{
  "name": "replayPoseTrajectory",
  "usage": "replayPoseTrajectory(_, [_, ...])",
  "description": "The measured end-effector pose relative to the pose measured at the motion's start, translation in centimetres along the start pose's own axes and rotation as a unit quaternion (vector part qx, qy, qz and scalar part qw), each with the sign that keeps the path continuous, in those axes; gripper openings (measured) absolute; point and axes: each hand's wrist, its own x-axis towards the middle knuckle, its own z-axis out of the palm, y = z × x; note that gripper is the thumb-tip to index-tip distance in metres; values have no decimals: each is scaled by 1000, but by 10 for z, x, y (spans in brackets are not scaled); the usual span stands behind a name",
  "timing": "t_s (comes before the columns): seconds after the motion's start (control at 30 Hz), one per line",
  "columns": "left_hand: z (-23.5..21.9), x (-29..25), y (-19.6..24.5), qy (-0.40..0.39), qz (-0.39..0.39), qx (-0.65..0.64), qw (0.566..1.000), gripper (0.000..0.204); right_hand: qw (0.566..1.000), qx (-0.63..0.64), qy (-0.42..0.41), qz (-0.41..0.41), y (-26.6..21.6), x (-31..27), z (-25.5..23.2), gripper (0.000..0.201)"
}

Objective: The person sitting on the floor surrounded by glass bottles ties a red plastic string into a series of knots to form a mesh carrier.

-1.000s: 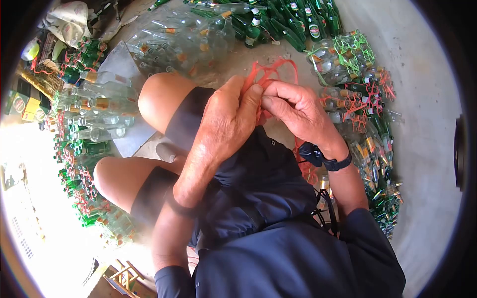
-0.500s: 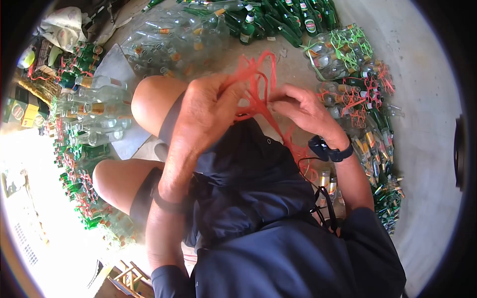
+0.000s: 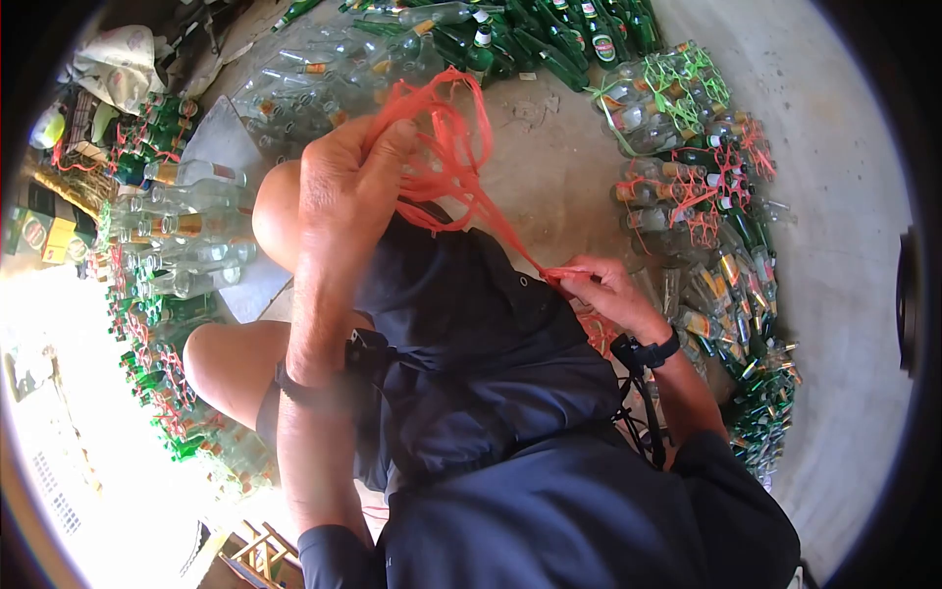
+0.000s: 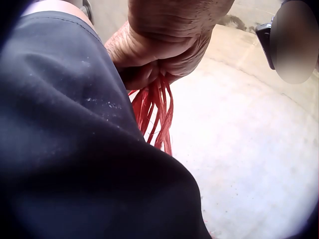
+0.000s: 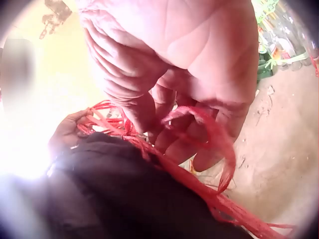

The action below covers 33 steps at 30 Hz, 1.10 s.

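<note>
My left hand, raised over the knee, grips a loose bundle of red plastic twine between thumb and fingers. Several loops fan out from it to the right. From the bundle, strands run taut down to my right hand, which pinches them beside the dark shorts. In the left wrist view, red strands hang beneath the holding hand, whose fingertips are mostly hidden. The right wrist view shows curled fingers with a loop of twine around them, and more twine trailing to the lower right.
Clear glass bottles stand at the left. Green bottles lie in a heap at the far side. Bundles tied with green twine and red twine line the right, along a pale wall. A grey board lies beside the knee.
The hands, together at first, have moved apart: the left up and left with the twine bundle, the right down and right. The right hand now pinches strands, stretched between both hands.
</note>
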Motion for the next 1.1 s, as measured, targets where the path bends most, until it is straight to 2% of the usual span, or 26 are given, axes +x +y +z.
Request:
replayPoseTrajectory(0.03, [-1, -2, 4, 19, -17, 43, 999, 36, 999, 29, 14, -13, -4, 0, 0, 21])
replayPoseTrajectory(0.1, [-2, -1, 3, 24, -11, 42, 999, 37, 998, 56, 28, -29, -12, 1, -4, 19])
replayPoseTrajectory(0.17, [-4, 0, 3, 28, -8, 42, 999, 38, 994, 85, 56, 29, -20, 1, -9, 16])
replayPoseTrajectory(0.3, [-9, 3, -2, 19, -2, 35, 999, 36, 988, 150, 41, 11, -30, 5, -20, 19])
replayPoseTrajectory(0.37, [-9, 5, -8, 10, 4, 11, 1000, 36, 973, 229, 34, 22, -41, 5, -25, 18])
replayPoseTrajectory(0.43, [-9, 6, -11, 17, 17, -38, 999, 34, 978, 203, 36, 25, -55, 5, -32, 16])
replayPoseTrajectory(0.57, [-15, 9, -15, 15, 17, -42, 999, 33, 988, 148, 33, 35, -75, 7, -45, 16])
replayPoseTrajectory(0.67, [-18, 6, -8, 42, -3, 29, 999, 31, 986, 161, 36, 10, -95, 8, -53, 17])
replayPoseTrajectory(0.73, [-19, 5, -4, 47, -3, 82, 996, 30, 988, 147, 47, -16, -98, 13, -57, 17])
replayPoseTrajectory(0.77, [-21, 6, -8, 48, -1, 81, 996, 30, 989, 132, 57, -41, -99, 15, -60, 17])
replayPoseTrajectory(0.83, [-27, 7, -17, 24, 16, -1, 1000, 28, 989, 127, 59, -49, -101, 17, -67, 17])
replayPoseTrajectory(0.97, [-30, 5, -17, 30, 10, 28, 999, 27, 986, 140, 63, -72, -101, 21, -74, 17])
replayPoseTrajectory(1.1, [-29, 3, -19, 54, 55, 44, 996, 30, 983, 138, 71, -93, -105, 26, -76, 15])
